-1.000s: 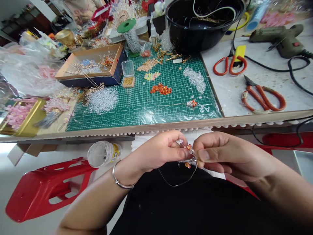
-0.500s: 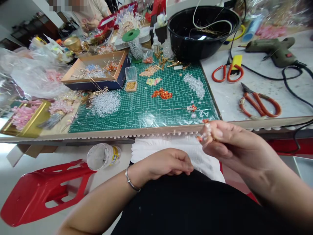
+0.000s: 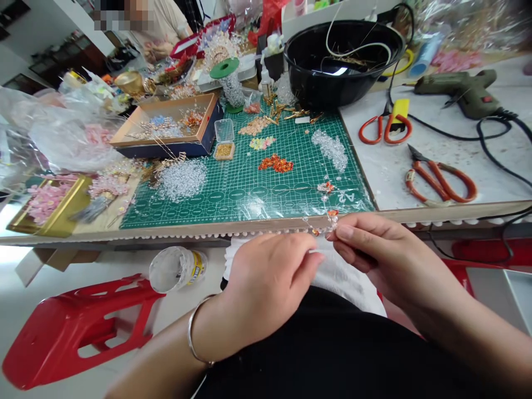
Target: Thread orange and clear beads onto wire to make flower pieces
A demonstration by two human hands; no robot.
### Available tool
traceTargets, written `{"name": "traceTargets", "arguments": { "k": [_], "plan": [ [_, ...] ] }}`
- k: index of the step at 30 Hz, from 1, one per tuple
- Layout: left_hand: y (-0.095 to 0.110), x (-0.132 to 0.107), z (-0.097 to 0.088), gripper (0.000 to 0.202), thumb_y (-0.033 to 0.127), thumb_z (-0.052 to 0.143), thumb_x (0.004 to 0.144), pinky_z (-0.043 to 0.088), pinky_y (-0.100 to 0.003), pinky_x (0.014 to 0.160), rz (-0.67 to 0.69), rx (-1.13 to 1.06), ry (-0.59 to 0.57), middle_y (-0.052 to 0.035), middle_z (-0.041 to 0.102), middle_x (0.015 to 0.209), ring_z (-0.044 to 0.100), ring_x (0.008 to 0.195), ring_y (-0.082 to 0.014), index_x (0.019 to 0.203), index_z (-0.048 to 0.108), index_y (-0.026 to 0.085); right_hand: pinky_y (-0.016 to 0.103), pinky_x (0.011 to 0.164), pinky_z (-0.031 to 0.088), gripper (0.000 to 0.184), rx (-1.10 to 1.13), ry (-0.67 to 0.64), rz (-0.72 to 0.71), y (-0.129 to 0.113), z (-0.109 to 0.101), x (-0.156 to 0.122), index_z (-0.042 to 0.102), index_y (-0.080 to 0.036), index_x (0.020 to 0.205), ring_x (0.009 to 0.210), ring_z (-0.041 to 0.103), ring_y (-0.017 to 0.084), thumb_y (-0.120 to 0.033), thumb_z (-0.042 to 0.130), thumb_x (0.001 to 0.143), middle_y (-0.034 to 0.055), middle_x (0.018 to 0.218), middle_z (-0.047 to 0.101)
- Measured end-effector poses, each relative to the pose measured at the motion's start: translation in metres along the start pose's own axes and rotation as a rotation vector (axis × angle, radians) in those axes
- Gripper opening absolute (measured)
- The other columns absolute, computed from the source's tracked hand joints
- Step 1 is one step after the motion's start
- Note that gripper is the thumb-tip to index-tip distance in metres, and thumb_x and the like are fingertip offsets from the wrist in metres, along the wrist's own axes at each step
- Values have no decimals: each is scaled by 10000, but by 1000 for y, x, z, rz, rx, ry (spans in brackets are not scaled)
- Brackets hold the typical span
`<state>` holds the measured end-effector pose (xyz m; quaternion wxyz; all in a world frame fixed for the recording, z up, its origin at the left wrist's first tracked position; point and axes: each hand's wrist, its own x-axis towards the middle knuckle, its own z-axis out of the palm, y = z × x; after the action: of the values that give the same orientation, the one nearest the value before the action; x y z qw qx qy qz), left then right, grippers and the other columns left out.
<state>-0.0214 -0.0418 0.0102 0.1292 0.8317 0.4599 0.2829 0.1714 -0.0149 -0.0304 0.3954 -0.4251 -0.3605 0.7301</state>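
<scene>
My right hand (image 3: 369,241) pinches a small beaded sprig (image 3: 333,218) of orange and clear beads on fine wire, just off the table's front edge. Beside it, my left hand (image 3: 276,277) is raised with fingers curled and thumb close to the forefinger. Whatever lies between those fingertips, if anything, is too small to make out. On the green cutting mat (image 3: 233,205) lie a pile of orange beads or sequins (image 3: 276,163), a heap of clear beads (image 3: 183,178) and some clear pieces (image 3: 331,148). Another orange-and-clear beaded piece (image 3: 326,187) rests near the mat's front right.
At right are cutters (image 3: 443,177) with orange handles, scissors (image 3: 384,128) and a corded glue gun (image 3: 461,91). A black basin (image 3: 332,83) stands behind the mat, a box (image 3: 166,147) of wired pieces at left. Below are a red stool (image 3: 45,343) and a bucket (image 3: 177,271). Another person (image 3: 160,27) is at far left.
My left hand has risen from my lap to beside the beaded sprig. My right hand has shifted slightly left and turned, keeping hold of the sprig.
</scene>
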Motion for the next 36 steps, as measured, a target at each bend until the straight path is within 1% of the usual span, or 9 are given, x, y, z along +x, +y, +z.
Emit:
{"name": "traceTargets", "arguments": {
  "k": [6,9,14,21,26,29,31,33,36],
  "plan": [
    [-12,-1,17,199,327,607,953,405,-224,568,-480,-691,-315,36,584,675,517,595,-95,816,571,188,256,462,223,257,58,-7,57,2,-2,-3,685,-205,683,488,327,94,-411,776,805,-37,509,475],
    [-22,-5,24,273,422,643,927,391,-232,564,-647,-915,-341,41,530,655,483,596,-98,819,549,189,254,459,196,250,68,-4,73,3,-2,-3,697,-200,676,481,329,91,-402,781,799,-33,489,471],
    [-30,-5,30,250,423,666,917,401,-257,615,-648,-899,-299,24,553,717,494,652,-112,855,586,194,245,457,190,239,82,-30,106,3,-2,-2,740,-193,706,456,317,72,-412,781,794,-33,471,470],
    [-28,3,25,284,376,654,931,476,-326,850,-487,-749,-201,-59,636,1237,605,1060,-223,1192,668,265,239,454,203,266,68,-59,128,5,-1,-2,714,-197,697,453,332,71,-438,787,782,-33,481,496],
    [-27,6,21,212,297,627,949,476,-312,927,-570,-1049,-327,-76,696,1190,629,1109,-212,1132,657,196,242,445,228,302,-11,-39,117,8,-3,-5,686,-203,702,464,364,85,-469,767,820,-27,536,554],
    [-29,7,20,303,297,642,936,449,-250,691,-648,-1162,-532,-67,724,1026,621,806,-130,1211,568,193,251,489,322,328,-171,-59,83,5,-4,-8,690,-203,685,527,440,110,-479,744,854,-5,616,616],
    [-32,7,20,325,317,646,929,331,-229,541,-717,-1195,-646,-21,701,851,474,581,-80,1209,527,200,264,545,386,336,-378,-78,2,2,-4,-10,710,-222,703,583,486,133,-496,690,897,4,662,640],
    [-32,8,22,284,321,666,909,256,-230,515,-771,-1204,-622,35,609,736,358,530,-65,1135,540,205,279,607,443,345,-565,-87,-90,0,-5,-11,722,-243,735,649,549,162,-511,631,932,13,705,660],
    [-31,8,26,234,327,702,874,312,-234,608,-807,-1216,-492,46,507,745,414,631,-79,1027,580,198,320,760,511,295,-677,-103,-163,1,-7,-12,740,-263,875,845,653,219,-502,586,956,38,886,727]
  ]
}}
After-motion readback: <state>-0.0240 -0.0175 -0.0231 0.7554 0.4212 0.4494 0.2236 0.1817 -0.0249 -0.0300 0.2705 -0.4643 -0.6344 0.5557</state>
